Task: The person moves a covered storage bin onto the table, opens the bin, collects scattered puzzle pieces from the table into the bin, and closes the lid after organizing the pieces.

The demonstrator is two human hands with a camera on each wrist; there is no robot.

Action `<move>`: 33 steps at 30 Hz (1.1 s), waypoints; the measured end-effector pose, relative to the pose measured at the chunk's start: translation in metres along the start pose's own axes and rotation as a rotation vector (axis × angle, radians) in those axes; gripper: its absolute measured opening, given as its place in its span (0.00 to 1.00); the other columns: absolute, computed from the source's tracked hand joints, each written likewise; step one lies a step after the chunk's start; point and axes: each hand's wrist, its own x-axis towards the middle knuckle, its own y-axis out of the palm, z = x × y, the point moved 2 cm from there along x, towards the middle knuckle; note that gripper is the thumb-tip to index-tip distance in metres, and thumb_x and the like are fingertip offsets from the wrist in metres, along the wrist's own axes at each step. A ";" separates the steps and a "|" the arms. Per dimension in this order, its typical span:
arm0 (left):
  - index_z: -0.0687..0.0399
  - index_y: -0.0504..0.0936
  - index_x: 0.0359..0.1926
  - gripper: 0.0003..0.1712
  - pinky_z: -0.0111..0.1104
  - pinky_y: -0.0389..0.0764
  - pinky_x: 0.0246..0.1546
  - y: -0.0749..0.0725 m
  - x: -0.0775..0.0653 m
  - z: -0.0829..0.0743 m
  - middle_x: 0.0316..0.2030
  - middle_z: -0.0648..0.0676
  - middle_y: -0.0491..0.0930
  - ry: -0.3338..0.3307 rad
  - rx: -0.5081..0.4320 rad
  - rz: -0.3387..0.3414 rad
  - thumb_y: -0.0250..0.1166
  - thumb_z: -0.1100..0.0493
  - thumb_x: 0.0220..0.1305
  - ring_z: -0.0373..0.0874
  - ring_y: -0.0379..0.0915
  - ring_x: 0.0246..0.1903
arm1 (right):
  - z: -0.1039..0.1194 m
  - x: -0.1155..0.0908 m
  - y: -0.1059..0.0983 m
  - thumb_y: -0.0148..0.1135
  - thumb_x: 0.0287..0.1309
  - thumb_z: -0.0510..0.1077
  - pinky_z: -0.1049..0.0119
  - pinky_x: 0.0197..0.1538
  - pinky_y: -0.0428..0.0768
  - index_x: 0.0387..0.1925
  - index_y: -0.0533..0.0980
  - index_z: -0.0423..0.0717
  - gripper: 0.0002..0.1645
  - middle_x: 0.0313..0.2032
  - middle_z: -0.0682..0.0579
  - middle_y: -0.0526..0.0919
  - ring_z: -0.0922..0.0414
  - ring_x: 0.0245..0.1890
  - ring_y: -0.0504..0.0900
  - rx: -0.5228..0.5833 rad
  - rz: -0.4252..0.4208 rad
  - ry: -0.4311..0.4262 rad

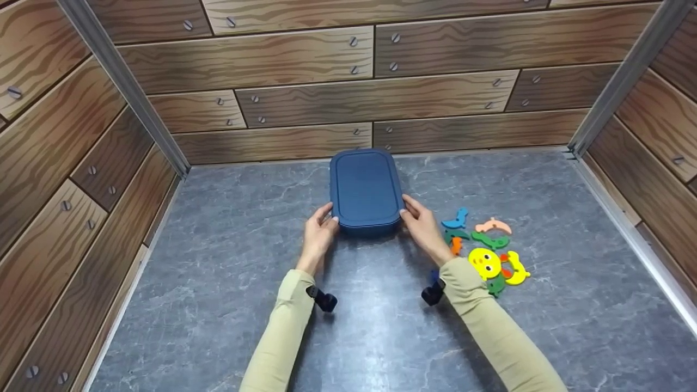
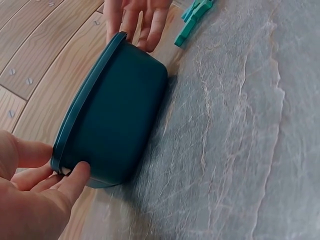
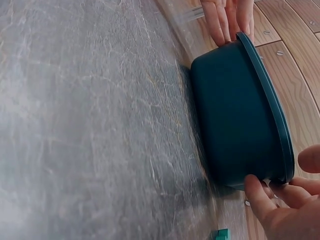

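A dark blue rectangular box with a rounded, closed lid stands on the floor near the back wall; it looks teal in both wrist views. My left hand holds its left side near the front corner. In the left wrist view, the thumb and fingers of that hand are at the lid's rim and the side wall. Opposite, my right hand holds the right side. Its fingers touch the wall just under the rim in the right wrist view. The box's contents are hidden.
To the right lie several flat coloured toy pieces: a yellow round face piece, a yellow curved one, a green one, a blue one and a peach one. Wood-patterned walls surround the grey marbled floor.
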 end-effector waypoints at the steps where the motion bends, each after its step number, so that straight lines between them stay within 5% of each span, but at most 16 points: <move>1: 0.70 0.67 0.67 0.27 0.39 0.73 0.59 0.000 0.000 0.000 0.65 0.67 0.67 -0.002 0.002 -0.002 0.54 0.73 0.67 0.57 0.67 0.63 | 0.000 0.000 0.000 0.47 0.74 0.42 0.46 0.56 0.75 0.75 0.58 0.43 0.31 0.72 0.40 0.60 0.48 0.63 0.72 0.006 -0.002 0.003; 11: 0.69 0.67 0.68 0.27 0.40 0.72 0.60 0.000 -0.005 0.000 0.66 0.67 0.67 -0.003 0.009 0.008 0.54 0.72 0.68 0.57 0.67 0.63 | -0.002 -0.006 -0.001 0.47 0.75 0.43 0.54 0.61 0.74 0.75 0.56 0.45 0.31 0.73 0.40 0.57 0.48 0.69 0.65 0.008 0.031 0.010; 23: 0.68 0.66 0.69 0.28 0.41 0.71 0.61 0.001 -0.014 0.000 0.67 0.66 0.65 -0.028 -0.045 0.037 0.53 0.73 0.68 0.57 0.67 0.64 | -0.002 -0.015 -0.006 0.48 0.74 0.42 0.47 0.53 0.77 0.75 0.56 0.44 0.32 0.71 0.41 0.61 0.49 0.57 0.77 0.002 0.030 0.013; 33: 0.68 0.66 0.69 0.28 0.40 0.73 0.59 -0.001 -0.022 0.001 0.67 0.66 0.66 -0.024 -0.022 0.045 0.53 0.73 0.68 0.55 0.69 0.63 | -0.006 -0.024 -0.008 0.49 0.74 0.41 0.49 0.57 0.76 0.75 0.55 0.42 0.33 0.71 0.39 0.62 0.47 0.62 0.74 0.022 0.056 -0.012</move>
